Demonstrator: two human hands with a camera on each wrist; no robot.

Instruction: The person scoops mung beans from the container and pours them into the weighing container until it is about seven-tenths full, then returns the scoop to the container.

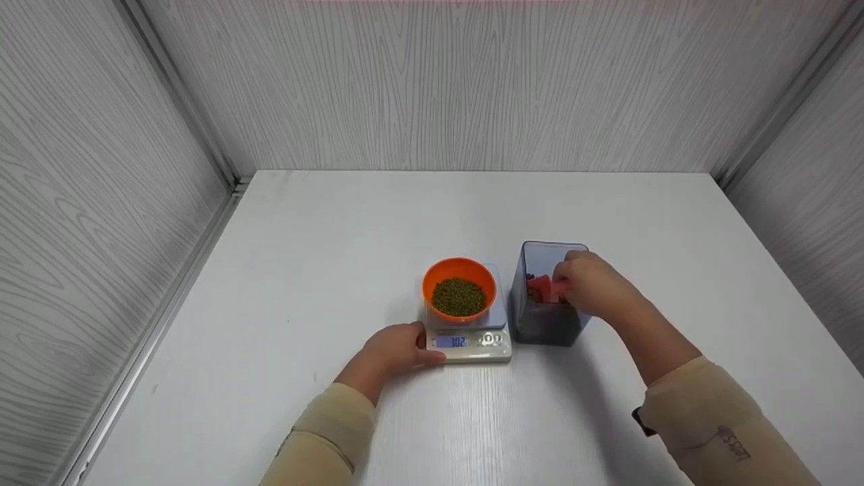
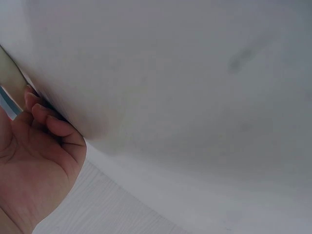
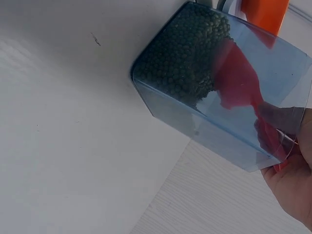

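Note:
An orange bowl [image 1: 459,262] of small green beans [image 1: 459,297] sits on a white kitchen scale [image 1: 501,354], whose display reads about 302. My left hand [image 1: 398,347] holds the scale's front left corner, thumb along the front edge. In the left wrist view, its curled fingers [image 2: 58,124] lie along the side of the scale. Reaching into a clear bluish container [image 1: 550,331], my right hand [image 1: 597,283] grips a red scoop [image 3: 239,75] by its handle. The scoop's head is down at the green beans [image 3: 170,58] inside the container.
The container stands close to the right side of the scale on the white table [image 1: 324,236]. Wood-grain panels [image 1: 472,81] rise behind the table and along both sides.

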